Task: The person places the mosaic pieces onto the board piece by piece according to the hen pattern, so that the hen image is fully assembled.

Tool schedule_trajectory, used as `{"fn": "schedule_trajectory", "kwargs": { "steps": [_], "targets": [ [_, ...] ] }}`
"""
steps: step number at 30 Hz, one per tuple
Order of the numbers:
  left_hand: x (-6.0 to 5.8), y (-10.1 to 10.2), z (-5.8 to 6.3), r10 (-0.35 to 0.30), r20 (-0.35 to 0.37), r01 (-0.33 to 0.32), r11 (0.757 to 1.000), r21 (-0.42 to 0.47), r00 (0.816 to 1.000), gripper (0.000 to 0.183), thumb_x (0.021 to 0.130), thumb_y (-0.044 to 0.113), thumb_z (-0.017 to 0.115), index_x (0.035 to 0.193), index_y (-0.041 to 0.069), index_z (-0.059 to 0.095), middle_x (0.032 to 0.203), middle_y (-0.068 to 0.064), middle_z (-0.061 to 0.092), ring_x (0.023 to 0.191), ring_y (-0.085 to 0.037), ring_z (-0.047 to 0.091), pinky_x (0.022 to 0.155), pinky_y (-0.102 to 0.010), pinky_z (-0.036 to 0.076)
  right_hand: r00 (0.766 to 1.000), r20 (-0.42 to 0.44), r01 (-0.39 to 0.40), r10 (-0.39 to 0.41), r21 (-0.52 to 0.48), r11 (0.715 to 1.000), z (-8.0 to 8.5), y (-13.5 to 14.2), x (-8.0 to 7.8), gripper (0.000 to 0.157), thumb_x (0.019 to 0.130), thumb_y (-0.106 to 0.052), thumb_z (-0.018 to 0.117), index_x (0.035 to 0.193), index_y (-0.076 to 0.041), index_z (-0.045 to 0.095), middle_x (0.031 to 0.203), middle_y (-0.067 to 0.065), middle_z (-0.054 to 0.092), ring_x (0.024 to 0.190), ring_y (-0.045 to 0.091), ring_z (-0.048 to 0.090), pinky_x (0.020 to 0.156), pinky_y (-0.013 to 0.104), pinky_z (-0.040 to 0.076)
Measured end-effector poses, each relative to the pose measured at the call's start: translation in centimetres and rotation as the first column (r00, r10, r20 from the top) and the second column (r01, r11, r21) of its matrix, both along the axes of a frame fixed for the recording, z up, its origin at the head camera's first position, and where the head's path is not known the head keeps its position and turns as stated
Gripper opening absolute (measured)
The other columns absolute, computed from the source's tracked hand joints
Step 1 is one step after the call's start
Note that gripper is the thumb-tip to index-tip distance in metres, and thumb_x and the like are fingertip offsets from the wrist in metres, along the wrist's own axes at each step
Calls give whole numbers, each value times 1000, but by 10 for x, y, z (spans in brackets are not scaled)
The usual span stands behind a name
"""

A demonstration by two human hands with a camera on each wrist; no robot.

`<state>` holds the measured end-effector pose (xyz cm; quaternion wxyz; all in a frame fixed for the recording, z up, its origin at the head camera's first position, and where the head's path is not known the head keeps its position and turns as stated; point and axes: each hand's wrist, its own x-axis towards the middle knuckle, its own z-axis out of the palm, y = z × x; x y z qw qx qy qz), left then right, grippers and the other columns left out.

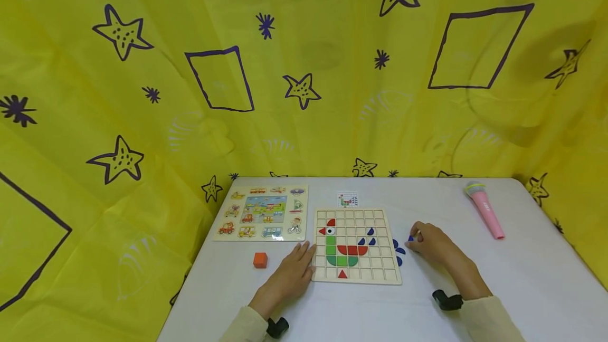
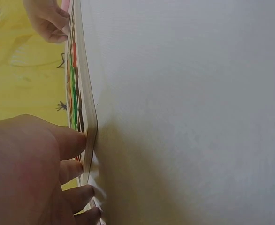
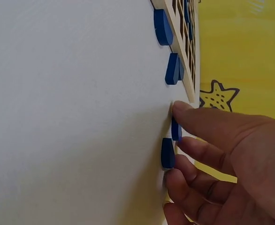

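Note:
A wooden grid board [image 1: 389, 273] lies on the table, with red, green, white and blue pieces set out as a bird shape and a red triangle [image 1: 342, 274] in its bottom row. My left hand [image 1: 295, 271] rests at the board's left edge, fingers extended; in the left wrist view its fingertips [image 2: 76, 140] touch the rim. To the right of the board, my right hand [image 1: 434, 244] pinches a small blue puzzle piece [image 3: 176, 129] between thumb and finger. Another blue piece [image 3: 168, 153] shows close by the fingers. More rounded blue pieces [image 1: 399, 261] lie along the board's right edge.
A small picture card [image 1: 348, 199] lies behind the board. At the left are a vehicle picture puzzle [image 1: 223, 234] and an orange cube [image 1: 260, 260]. A pink toy microphone [image 1: 488, 215] lies at the back right. Yellow patterned cloth [image 1: 285, 136] hangs behind the table.

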<state>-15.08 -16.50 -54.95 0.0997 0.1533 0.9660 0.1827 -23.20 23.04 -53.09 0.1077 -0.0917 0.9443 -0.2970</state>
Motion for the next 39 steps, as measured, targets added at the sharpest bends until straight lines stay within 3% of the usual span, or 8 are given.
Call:
{"fn": "schedule_trajectory", "kwargs": {
  "steps": [11,15,19,31,39],
  "targets": [
    [0,-1,-1,9,10,-9,1000,-1,1000,60,111,34,49,167,19,33,174,-6,29,161,-33,26,127,-55,32,997,-75,0,0,8,1000,-6,-3,3,16,96,-9,73,105,2,66,90,10,58,85,27,55,75,42,50],
    [0,0,0,10,6,-10,1000,1,1000,60,111,34,49,167,19,34,174,-6,29,161,-33,26,127,-55,32,996,-83,40,-37,36,999,-6,-10,6,18,95,-12,75,105,3,69,94,13,64,88,29,59,81,52,53],
    [0,0,0,6,3,-6,1000,-1,1000,60,111,34,50,167,18,34,174,-6,29,161,-34,26,127,-55,32,995,-71,81,-77,56,995,-1,-24,6,22,94,-13,75,107,4,71,98,15,68,92,33,64,89,61,45],
    [1,0,0,10,10,-10,1000,4,1000,60,111,34,50,167,18,34,174,-6,29,161,-34,26,127,-56,32,996,-69,54,-52,25,998,4,-68,22,21,92,-13,80,106,0,71,93,7,67,85,24,61,81,47,40],
    [0,1,1,12,11,-12,1000,-2,1000,60,111,34,49,167,19,34,174,-6,29,161,-34,26,127,-56,32,996,-83,35,-34,13,999,-2,-89,28,20,90,-15,83,102,-2,73,90,3,67,85,22,60,82,49,37]
  ]
}}
